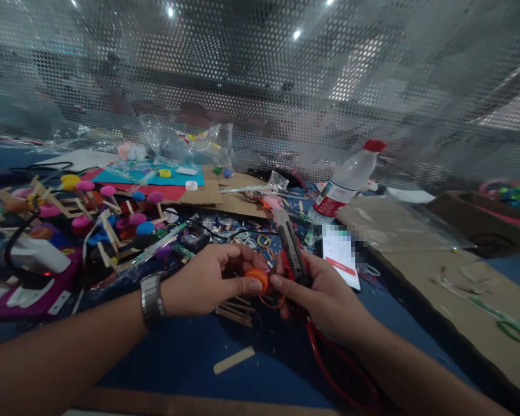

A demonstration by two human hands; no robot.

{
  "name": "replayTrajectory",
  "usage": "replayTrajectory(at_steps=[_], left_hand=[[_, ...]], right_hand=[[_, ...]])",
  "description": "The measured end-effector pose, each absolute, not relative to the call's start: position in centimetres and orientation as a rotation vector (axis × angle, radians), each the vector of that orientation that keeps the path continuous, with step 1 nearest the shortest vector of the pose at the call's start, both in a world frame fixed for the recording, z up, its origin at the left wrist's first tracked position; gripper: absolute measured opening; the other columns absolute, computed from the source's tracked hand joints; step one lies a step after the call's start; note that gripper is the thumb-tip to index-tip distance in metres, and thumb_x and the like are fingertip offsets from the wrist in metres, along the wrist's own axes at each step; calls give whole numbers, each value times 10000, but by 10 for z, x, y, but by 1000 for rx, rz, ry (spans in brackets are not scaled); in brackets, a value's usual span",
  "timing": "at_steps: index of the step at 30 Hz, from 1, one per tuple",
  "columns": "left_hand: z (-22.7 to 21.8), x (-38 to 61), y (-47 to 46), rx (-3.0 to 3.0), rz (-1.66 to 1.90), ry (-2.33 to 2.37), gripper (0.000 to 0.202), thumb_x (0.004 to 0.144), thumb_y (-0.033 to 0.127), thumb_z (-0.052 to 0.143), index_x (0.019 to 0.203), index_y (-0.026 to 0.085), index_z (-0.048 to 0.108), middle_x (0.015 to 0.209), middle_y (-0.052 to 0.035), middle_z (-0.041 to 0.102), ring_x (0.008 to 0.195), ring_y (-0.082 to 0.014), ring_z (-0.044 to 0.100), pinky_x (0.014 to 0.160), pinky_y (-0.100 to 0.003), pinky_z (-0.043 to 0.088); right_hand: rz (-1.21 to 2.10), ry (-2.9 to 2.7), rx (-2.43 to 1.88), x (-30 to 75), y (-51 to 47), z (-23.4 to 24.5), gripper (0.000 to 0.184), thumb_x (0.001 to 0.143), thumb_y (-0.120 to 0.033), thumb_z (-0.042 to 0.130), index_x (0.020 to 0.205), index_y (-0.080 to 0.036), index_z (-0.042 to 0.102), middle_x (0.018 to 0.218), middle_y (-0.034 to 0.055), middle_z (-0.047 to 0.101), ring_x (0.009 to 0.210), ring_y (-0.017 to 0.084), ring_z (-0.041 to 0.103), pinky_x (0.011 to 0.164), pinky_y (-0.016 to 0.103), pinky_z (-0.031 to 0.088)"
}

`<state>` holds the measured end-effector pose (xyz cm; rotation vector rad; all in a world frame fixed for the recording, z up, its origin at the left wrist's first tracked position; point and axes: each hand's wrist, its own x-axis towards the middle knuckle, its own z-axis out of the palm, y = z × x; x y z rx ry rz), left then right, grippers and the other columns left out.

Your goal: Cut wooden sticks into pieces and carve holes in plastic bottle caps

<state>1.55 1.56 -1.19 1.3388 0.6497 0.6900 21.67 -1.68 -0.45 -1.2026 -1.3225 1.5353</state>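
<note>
My left hand [227, 277], with a metal band at its wrist, pinches a small orange bottle cap [257, 281] between thumb and fingers. In my right hand [318, 286] is a red and black utility knife [292, 245], its blade end pointing up and away from me. The right thumb and fingertips come close to the cap; whether they touch it I cannot tell. A thin orange ring [272, 303] hangs just under the cap. Wooden sticks [234, 312] lie below the left hand, and one loose craft stick [234, 360] rests nearer me on the blue surface.
A water bottle [345, 180] stands tilted-looking behind a lit phone [340, 260]. Coloured caps and sticks crowd the left, beside a purple power strip [39, 283]. A red cord-like loop [329, 364] lies below my right hand. Cardboard [463, 289] covers the right side; perforated metal [260, 86] rises behind.
</note>
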Motion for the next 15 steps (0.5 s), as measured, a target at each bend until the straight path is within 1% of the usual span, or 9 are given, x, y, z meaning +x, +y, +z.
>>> replayTrajectory(at_steps=[3, 5, 8, 10, 13, 15], left_hand=[[-8, 14, 16, 1424, 679, 681, 196, 802, 202, 758, 976, 134, 697, 903, -45, 734, 827, -129, 669, 786, -252, 527], [-3, 12, 16, 1484, 682, 685, 173, 803, 206, 750, 958, 139, 711, 884, -45, 741, 807, -134, 671, 762, -251, 528], [1, 8, 18, 1559, 744, 740, 197, 813, 274, 747, 956, 145, 707, 878, -53, 740, 793, -149, 674, 737, -262, 534], [1, 6, 21, 1637, 836, 849, 226, 824, 317, 734, 974, 152, 698, 910, -63, 736, 823, -165, 678, 754, -279, 540], [-2, 5, 24, 1864, 875, 1030, 158, 849, 262, 681, 976, 168, 691, 975, -61, 727, 889, -179, 673, 814, -304, 534], [-5, 5, 25, 2037, 818, 1098, 118, 842, 195, 650, 953, 176, 687, 992, -55, 723, 915, -188, 665, 840, -319, 524]], right_hand=[[1468, -1320, -1214, 219, -14, -5, 428, 665, -429, 868, 804, -199, 535, 570, -66, 592, 395, 82, 544, 377, 184, 424], [1396, -1265, -1217, 224, -10, -6, 428, 656, -415, 868, 786, -207, 518, 566, -65, 599, 376, 77, 520, 363, 185, 404], [1246, -1089, -1162, 232, 0, -6, 463, 622, -405, 872, 774, -224, 473, 624, -66, 634, 340, 50, 453, 336, 186, 365], [1178, -1011, -1137, 236, 6, -6, 481, 603, -401, 878, 793, -233, 469, 665, -64, 650, 339, 48, 437, 321, 192, 357], [1129, -1020, -1208, 238, 10, -8, 510, 575, -437, 901, 815, -228, 502, 726, -27, 682, 412, 90, 542, 335, 202, 388], [1104, -1103, -1251, 237, 10, -10, 499, 585, -471, 900, 807, -211, 537, 783, 17, 715, 511, 127, 629, 397, 215, 451]])
